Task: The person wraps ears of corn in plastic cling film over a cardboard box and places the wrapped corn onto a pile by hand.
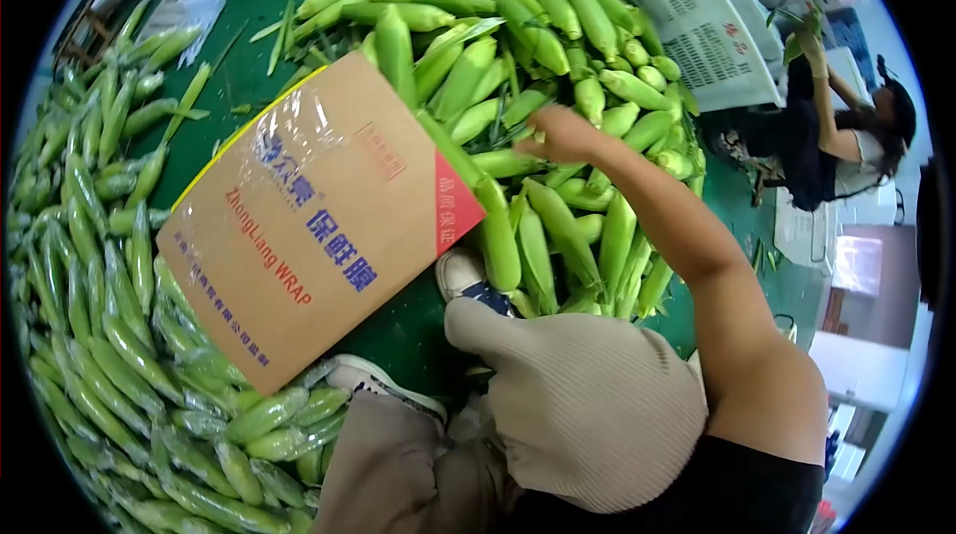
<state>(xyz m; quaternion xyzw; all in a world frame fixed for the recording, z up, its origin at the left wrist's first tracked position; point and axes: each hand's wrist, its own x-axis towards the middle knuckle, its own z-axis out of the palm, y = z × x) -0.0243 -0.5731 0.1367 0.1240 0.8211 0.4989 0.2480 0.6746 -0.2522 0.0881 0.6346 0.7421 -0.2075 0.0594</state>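
Our R hand is over the loose corn, fingers curled in at the end of one ear; can't tell if it's gripping or just touching. L hand's out of shot, so can't tell its grip. Corn's all round the R grip. Box w/ "ZhongLiang WRAP" is near, L of grip; wrapped corn well L, past box. Crate & co-worker are R of grip.

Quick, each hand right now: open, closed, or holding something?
Left hand: not in view, so can't be told.
Right hand: at the corn pile; can't tell if it's open or closed on an ear.
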